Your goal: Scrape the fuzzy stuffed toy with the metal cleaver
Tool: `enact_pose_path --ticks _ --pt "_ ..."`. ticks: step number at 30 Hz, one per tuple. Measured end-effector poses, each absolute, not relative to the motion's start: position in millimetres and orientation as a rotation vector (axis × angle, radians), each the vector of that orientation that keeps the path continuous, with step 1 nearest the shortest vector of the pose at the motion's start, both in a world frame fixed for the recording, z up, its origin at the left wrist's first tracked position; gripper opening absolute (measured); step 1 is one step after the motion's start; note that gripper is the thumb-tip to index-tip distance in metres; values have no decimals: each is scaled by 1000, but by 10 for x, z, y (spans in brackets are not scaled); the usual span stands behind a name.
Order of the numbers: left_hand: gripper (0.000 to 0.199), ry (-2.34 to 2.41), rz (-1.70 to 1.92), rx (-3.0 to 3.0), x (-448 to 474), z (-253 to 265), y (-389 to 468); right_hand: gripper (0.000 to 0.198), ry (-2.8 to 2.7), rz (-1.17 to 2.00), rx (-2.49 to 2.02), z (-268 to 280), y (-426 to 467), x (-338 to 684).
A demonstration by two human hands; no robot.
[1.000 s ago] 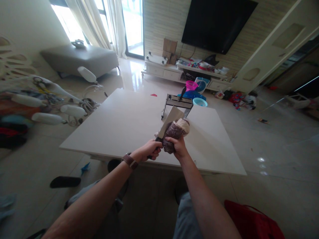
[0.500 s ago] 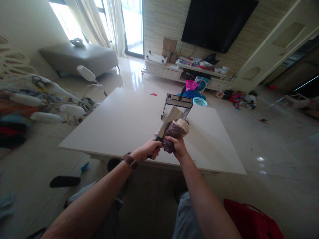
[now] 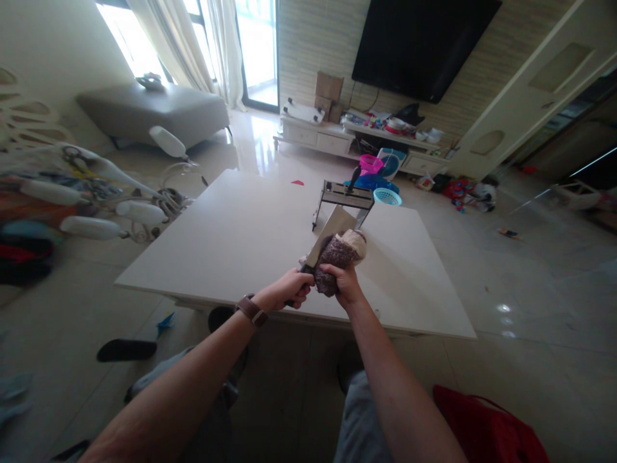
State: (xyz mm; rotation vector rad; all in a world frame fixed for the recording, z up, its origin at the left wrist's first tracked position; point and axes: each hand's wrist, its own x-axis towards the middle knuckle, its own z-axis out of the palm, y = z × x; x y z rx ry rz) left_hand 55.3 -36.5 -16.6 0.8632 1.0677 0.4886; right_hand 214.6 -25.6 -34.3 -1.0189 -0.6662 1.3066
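Note:
My left hand [image 3: 288, 289] is closed around the dark handle of a cleaver [image 3: 332, 226], with a brown strap on the wrist. The broad blade points away from me and lies along the left side of a large taro [image 3: 336, 256]. Rough and dark brown over most of its length, the taro shows a pale, bare-looking far end. My right hand [image 3: 344, 283] grips it from the right, thumb across the top. Both hands are over the near edge of the white table [image 3: 231, 238]. Small pale bits beside the blade are partly hidden.
Just beyond the taro stands a metal-framed device [image 3: 344, 193] with a black handle. A red scrap [image 3: 297, 182] lies near the table's far edge. Past it are a light-blue basket [image 3: 387, 197] and a pink basket [image 3: 370, 163]. A red bag [image 3: 486, 427] is at lower right.

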Motion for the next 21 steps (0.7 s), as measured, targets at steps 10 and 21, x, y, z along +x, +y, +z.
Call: enact_pose_path --ticks 10,21 --pt "21 1068 488 845 551 -137 -376 45 -659 1312 -1040 -322 -260 2137" --pt "23 1077 486 854 557 -154 -370 44 -684 1328 -1081 -279 -271 2134"
